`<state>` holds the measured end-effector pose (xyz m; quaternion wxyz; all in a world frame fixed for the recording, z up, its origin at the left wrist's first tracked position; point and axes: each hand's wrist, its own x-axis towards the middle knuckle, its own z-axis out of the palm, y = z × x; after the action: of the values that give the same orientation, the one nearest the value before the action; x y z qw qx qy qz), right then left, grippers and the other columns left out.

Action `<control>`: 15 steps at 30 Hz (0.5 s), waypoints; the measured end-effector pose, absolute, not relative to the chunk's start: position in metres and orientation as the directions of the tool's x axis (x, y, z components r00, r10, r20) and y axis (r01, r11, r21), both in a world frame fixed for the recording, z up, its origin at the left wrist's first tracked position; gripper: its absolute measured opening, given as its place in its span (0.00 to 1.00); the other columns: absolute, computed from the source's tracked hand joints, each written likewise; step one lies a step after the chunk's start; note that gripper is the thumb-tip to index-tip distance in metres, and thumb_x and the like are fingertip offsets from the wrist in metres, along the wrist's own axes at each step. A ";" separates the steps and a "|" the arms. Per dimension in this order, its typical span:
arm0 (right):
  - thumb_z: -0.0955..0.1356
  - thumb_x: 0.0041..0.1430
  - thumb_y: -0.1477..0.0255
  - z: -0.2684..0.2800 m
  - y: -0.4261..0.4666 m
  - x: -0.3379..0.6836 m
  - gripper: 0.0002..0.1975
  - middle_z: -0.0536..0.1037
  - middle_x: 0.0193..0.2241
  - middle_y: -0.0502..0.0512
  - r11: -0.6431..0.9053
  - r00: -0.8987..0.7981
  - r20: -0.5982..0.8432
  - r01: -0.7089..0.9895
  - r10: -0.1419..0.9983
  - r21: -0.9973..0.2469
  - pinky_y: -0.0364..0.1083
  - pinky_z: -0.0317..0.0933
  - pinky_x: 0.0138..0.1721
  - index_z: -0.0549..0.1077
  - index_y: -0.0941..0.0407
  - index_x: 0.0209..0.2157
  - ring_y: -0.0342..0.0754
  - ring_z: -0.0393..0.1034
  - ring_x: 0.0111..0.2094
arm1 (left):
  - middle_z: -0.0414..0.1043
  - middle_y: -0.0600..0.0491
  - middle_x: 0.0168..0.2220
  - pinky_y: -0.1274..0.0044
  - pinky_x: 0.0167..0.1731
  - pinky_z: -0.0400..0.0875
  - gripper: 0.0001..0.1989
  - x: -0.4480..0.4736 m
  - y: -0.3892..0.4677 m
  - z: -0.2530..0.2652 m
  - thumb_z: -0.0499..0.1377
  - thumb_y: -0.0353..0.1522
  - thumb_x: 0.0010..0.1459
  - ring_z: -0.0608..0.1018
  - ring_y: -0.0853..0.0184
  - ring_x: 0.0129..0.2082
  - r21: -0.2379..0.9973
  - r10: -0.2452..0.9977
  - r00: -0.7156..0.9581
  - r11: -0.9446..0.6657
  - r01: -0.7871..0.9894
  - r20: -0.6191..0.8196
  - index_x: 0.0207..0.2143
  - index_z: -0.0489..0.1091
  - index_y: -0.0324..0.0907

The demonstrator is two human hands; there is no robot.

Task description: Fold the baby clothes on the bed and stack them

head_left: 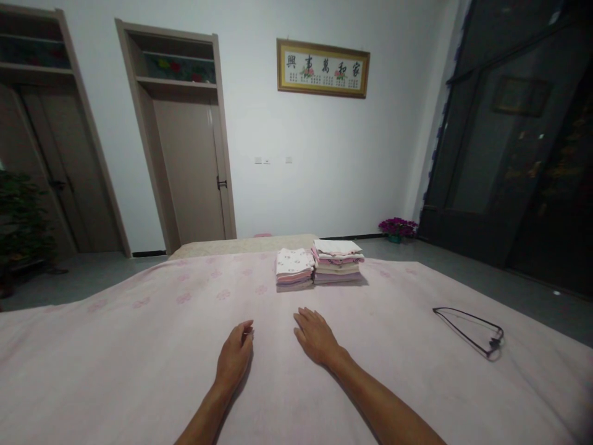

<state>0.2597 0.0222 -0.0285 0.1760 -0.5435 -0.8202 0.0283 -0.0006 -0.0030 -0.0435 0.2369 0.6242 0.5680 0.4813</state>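
Two neat stacks of folded cloths stand side by side on the pink bedspread (152, 358), beyond my hands. The left stack (295, 271) is lower and has a white patterned cloth on top. A taller right stack (339, 264) shows white, pink, cream and lilac layers. My right hand (315, 337) lies palm down on the bedspread just in front of the stacks, fingers extended and holding nothing. To its left, my left hand (235, 353) rests on its side with loosely bent fingers, thumb apart, and no object in it.
On the right of the bedspread lies a thin black frame (467, 332) that looks like eyeglasses. Behind the far edge is a beige padded surface (241, 246). A pot of purple flowers (397, 227) stands on the floor near dark glass doors (500, 179). A leafy plant (23, 216) is at left.
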 end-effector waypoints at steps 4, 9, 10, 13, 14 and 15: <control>0.58 0.68 0.65 -0.029 0.021 0.260 0.24 0.62 0.66 0.61 0.398 -0.338 0.256 0.886 0.906 -0.238 0.56 0.42 0.68 0.66 0.55 0.63 0.54 0.52 0.68 | 0.77 0.46 0.47 0.65 0.52 0.69 0.19 -0.001 -0.004 -0.044 0.55 0.39 0.59 0.78 0.58 0.48 0.838 0.934 -0.090 -0.263 0.479 0.345 0.49 0.73 0.41; 0.59 0.68 0.65 -0.030 0.021 0.261 0.24 0.63 0.65 0.61 0.400 -0.334 0.269 0.883 0.903 -0.247 0.55 0.42 0.68 0.67 0.57 0.62 0.54 0.53 0.67 | 0.77 0.47 0.48 0.65 0.52 0.69 0.20 -0.001 -0.005 -0.044 0.54 0.40 0.59 0.78 0.58 0.48 0.840 0.941 -0.079 -0.253 0.481 0.329 0.50 0.73 0.41; 0.59 0.68 0.65 -0.029 0.021 0.261 0.24 0.63 0.65 0.61 0.401 -0.335 0.266 0.882 0.904 -0.249 0.55 0.42 0.68 0.67 0.57 0.62 0.54 0.53 0.67 | 0.77 0.46 0.48 0.65 0.52 0.69 0.20 -0.001 -0.005 -0.044 0.54 0.40 0.58 0.78 0.58 0.48 0.843 0.942 -0.080 -0.250 0.477 0.325 0.50 0.73 0.41; 0.59 0.68 0.66 -0.028 0.020 0.261 0.24 0.63 0.65 0.60 0.405 -0.338 0.268 0.878 0.902 -0.256 0.54 0.42 0.68 0.67 0.56 0.62 0.53 0.53 0.67 | 0.77 0.46 0.48 0.65 0.52 0.69 0.21 -0.001 -0.005 -0.044 0.55 0.41 0.57 0.78 0.57 0.48 0.856 0.946 -0.089 -0.239 0.459 0.312 0.50 0.73 0.40; 0.59 0.68 0.66 -0.028 0.019 0.261 0.24 0.64 0.65 0.60 0.408 -0.338 0.272 0.874 0.901 -0.264 0.54 0.42 0.68 0.68 0.56 0.62 0.53 0.54 0.67 | 0.77 0.45 0.48 0.65 0.52 0.69 0.22 -0.001 -0.005 -0.044 0.55 0.41 0.57 0.78 0.57 0.49 0.860 0.948 -0.090 -0.236 0.453 0.307 0.50 0.73 0.40; 0.59 0.68 0.66 -0.029 0.019 0.261 0.24 0.64 0.65 0.60 0.410 -0.337 0.277 0.869 0.900 -0.276 0.54 0.42 0.68 0.68 0.56 0.61 0.53 0.54 0.67 | 0.77 0.45 0.49 0.65 0.52 0.69 0.22 -0.002 -0.004 -0.044 0.55 0.41 0.57 0.77 0.56 0.49 0.863 0.949 -0.088 -0.232 0.448 0.301 0.50 0.73 0.41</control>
<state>0.2612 0.0191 -0.0290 0.1958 -0.5416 -0.8166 0.0390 -0.0015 -0.0044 -0.0436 0.2619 0.6223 0.5615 0.4785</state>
